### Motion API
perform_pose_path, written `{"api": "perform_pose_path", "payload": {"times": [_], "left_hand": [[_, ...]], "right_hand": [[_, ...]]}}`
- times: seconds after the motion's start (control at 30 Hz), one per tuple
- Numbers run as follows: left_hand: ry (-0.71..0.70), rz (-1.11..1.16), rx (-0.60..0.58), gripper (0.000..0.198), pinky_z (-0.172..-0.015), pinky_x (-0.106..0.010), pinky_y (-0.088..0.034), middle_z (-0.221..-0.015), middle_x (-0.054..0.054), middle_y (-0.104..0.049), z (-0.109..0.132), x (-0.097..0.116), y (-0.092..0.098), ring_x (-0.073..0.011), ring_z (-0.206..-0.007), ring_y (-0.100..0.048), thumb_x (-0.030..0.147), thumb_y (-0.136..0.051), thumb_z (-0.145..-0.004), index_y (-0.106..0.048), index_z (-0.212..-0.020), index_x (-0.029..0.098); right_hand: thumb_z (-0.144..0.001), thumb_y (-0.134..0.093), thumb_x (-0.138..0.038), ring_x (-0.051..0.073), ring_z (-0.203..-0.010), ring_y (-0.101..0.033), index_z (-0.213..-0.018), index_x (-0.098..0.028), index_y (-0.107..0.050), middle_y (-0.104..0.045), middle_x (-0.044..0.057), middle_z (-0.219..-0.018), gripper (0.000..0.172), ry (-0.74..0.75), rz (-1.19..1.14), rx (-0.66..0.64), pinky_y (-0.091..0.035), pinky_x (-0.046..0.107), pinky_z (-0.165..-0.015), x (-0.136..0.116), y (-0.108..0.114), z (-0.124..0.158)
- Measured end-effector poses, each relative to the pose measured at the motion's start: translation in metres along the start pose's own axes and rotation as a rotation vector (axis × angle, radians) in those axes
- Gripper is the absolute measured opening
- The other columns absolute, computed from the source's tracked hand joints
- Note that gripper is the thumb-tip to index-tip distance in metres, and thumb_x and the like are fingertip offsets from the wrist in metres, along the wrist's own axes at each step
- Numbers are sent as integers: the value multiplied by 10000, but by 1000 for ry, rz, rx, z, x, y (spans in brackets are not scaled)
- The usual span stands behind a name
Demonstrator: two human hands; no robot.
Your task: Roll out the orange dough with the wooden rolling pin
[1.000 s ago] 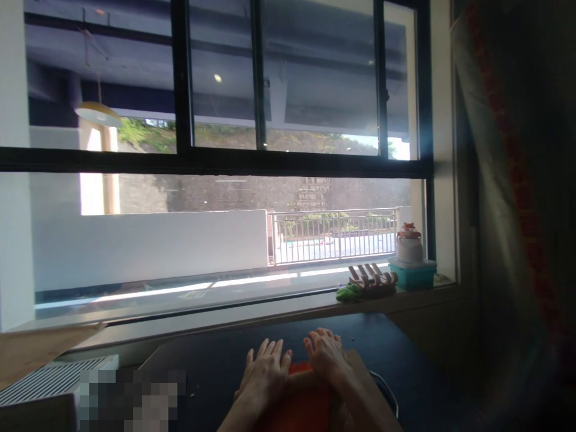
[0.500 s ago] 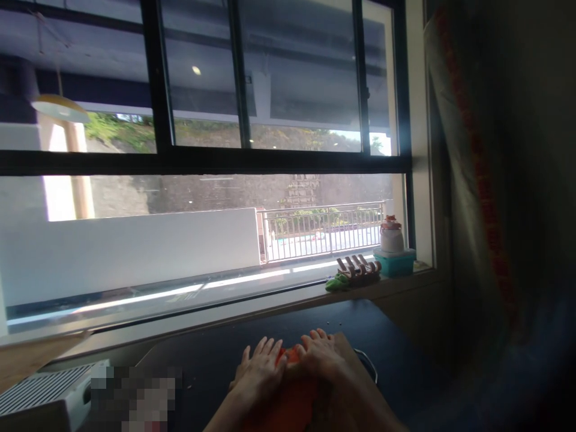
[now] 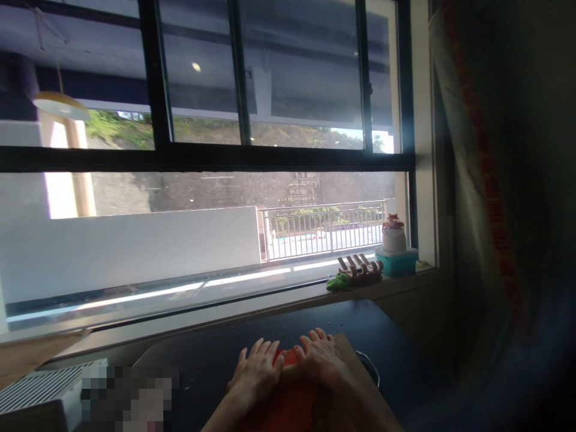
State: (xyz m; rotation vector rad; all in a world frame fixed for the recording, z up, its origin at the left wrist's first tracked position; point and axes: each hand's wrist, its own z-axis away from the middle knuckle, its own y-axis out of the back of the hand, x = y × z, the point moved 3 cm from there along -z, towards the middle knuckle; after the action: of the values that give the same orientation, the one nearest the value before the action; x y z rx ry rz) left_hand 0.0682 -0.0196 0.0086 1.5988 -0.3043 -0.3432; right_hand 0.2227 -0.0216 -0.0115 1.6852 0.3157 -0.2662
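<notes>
My left hand [image 3: 254,377] and my right hand [image 3: 318,359] lie side by side, palms down, on an orange-red sheet [image 3: 288,408] at the bottom of the view. Both hands have their fingers stretched out and slightly spread, pressing flat on the sheet. The sheet rests on a brown board [image 3: 355,384] that sits on a dark table [image 3: 216,354]. Most of the sheet is hidden under my hands and forearms.
A large window with dark frames [image 3: 198,157] fills the view ahead. On the sill at the right stand a teal box [image 3: 396,262] with a white jar [image 3: 394,236] on it, a wooden rack [image 3: 360,269] and something green [image 3: 336,282]. A white slatted appliance [image 3: 36,390] sits lower left.
My two hands have drawn closer together on the sheet. The view has swung slightly to the right and then steadied.
</notes>
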Motion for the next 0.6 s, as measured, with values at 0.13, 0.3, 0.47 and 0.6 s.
{"api": "perform_pose_path", "payload": {"times": [0.13, 0.3, 0.47, 0.6], "left_hand": [[-9, 37, 49, 569, -1149, -522, -201, -1491, -71, -412, 26, 3, -8, -256, -1403, -310, 399, -236, -926, -399, -1438, 211], [-50, 67, 40, 591, -1164, -499, -183, -1524, -51, -351, 35, 1, -14, -243, -1424, -267, 443, -224, -929, -362, -1457, 216], [22, 100, 10, 605, -1147, -516, -198, -1519, -75, -361, 1, -8, -9, -258, -1424, -264, 457, -203, -933, -400, -1437, 186], [92, 151, -73, 617, -1112, -526, -263, -1533, -96, -328, -31, -24, -8, -270, -1425, -258, 446, -184, -940, -364, -1451, 152]], "right_hand": [[-962, -305, -361, 291, -1368, -317, -1203, -235, -636, -529, 91, -1368, 428, 72, -12, 59, -207, 484, -1116, 1, -7, 39], [-972, -307, -376, 289, -1394, -268, -1262, -222, -602, -470, 95, -1428, 442, 109, 13, 21, -161, 483, -1140, 0, -5, 51], [-963, -315, -426, 304, -1348, -348, -1139, -242, -661, -556, 96, -1331, 430, 41, 55, 12, -254, 518, -1083, 0, 2, 8], [-944, -323, -463, 316, -1274, -434, -1124, -223, -665, -592, 117, -1268, 455, -20, 59, -64, -338, 526, -1014, 2, 4, -25]]}}
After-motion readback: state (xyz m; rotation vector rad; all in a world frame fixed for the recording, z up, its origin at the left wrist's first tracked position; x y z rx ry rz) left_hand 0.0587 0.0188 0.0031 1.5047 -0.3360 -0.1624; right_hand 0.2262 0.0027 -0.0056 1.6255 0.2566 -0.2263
